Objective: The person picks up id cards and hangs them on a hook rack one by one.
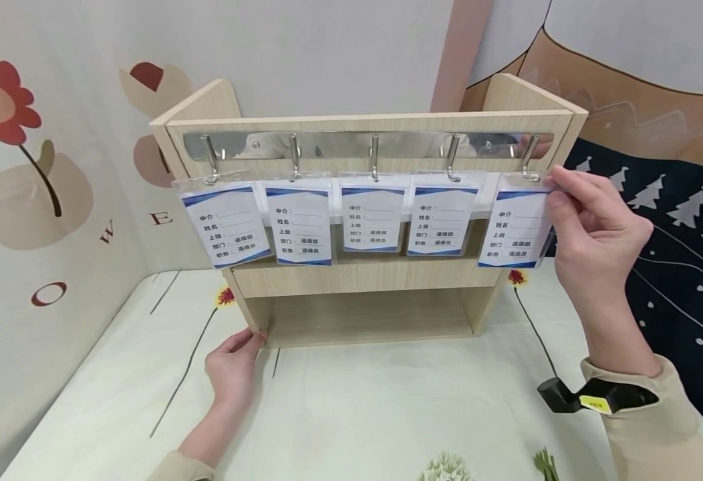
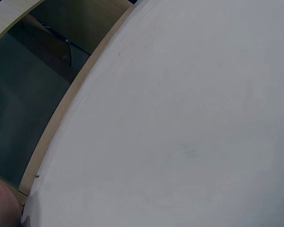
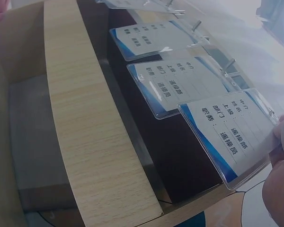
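My right hand point(image 1: 601, 237) pinches the upper right corner of a clear-sleeved name badge point(image 1: 515, 230) between thumb and fingers. This badge is at the far right hook point(image 1: 529, 155), its top edge right at the hook's tip; the right wrist view shows the same badge closest. Several similar badges point(image 1: 300, 224) with blue borders hang from the other hooks along a shiny metal strip point(image 1: 339, 145). The leftmost badge point(image 1: 226, 224) hangs tilted. Down at the lower left corner of the wooden shelf point(image 1: 363, 279), my left hand point(image 1: 232, 367) grips the side panel.
A pale cloth with printed flowers covers the table point(image 1: 351, 401) under the shelf. Behind stands a light patterned curtain point(image 1: 327, 53), with a dark tree-printed cloth point(image 1: 676, 280) at the right. The shelf's lower compartment point(image 1: 369, 314) faces me.
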Demonstrator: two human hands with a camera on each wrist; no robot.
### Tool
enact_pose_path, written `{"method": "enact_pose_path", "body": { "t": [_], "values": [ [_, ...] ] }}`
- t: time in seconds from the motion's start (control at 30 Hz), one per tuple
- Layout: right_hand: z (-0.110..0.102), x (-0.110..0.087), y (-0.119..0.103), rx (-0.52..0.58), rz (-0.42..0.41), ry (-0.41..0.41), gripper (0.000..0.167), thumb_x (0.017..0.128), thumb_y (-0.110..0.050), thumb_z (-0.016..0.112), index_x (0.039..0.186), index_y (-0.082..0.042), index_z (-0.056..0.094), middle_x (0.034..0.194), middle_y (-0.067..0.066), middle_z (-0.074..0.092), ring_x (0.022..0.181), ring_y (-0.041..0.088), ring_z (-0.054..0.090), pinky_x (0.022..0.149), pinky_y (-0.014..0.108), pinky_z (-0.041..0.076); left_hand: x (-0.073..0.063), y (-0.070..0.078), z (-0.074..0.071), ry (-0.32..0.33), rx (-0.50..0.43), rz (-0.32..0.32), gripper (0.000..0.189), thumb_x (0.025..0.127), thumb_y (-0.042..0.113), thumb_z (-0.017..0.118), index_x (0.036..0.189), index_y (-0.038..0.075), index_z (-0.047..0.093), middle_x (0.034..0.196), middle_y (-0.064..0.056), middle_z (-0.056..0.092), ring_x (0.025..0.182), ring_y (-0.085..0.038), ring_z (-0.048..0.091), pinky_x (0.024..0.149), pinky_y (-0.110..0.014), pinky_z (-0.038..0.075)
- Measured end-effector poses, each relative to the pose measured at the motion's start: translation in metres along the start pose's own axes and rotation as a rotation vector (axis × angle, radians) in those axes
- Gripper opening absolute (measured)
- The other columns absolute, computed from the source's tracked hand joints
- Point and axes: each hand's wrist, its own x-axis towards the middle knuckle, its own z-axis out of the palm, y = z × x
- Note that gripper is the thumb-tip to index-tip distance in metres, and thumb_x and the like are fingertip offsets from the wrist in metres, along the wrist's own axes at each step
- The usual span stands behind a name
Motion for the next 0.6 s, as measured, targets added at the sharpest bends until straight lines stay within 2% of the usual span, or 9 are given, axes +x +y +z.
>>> {"method": "enact_pose_path", "body": {
  "t": [0.33,0.6],
  "values": [
    [-0.0033,0.0037,-0.0057,-0.056,0.058,-0.047,0.026,0.095,0.014,0.062,0.115,0.004,0.075,0.110,0.009,0.074,0.104,0.019,0.066,0.092,0.019,0.053,0.0001,0.0010,-0.0007,-0.001,0.007,-0.003,0.032,0.090,0.013,0.078,0.116,-0.005,0.075,0.100,-0.010,0.078,0.072,0.011,0.064,0.065,-0.011,0.052],
    [-0.0036,0.0072,-0.0062,-0.178,0.184,-0.095,0.029,0.098,0.005,0.064,0.122,-0.008,0.075,0.117,0.003,0.073,0.105,0.016,0.064,0.088,0.015,0.052,0.0001,0.0007,0.0000,-0.006,0.010,-0.012,0.032,0.090,0.014,0.078,0.117,-0.004,0.075,0.100,-0.008,0.078,0.074,0.011,0.064,0.066,-0.011,0.053]
  ]
}}
